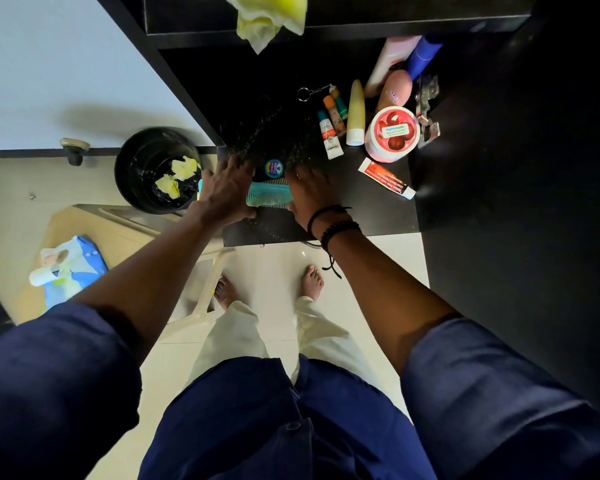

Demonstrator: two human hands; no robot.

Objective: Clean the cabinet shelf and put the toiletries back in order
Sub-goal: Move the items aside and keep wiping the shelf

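Observation:
Both my hands rest on the black cabinet shelf near its front edge. My left hand and my right hand touch the two ends of a teal comb, fingers spread fairly flat. A small blue round tin sits just behind the comb. Toiletries lie at the right: a red-and-white jar, a yellow tube, small tubes, an orange-white tube, a pink bottle and a blue bottle. A yellow cloth hangs from the shelf above.
A black bin holding yellow wipes stands to the left, below shelf level. A beige plastic stool carries a blue packet. A key ring lies on the shelf. The cabinet door hinge is at the right.

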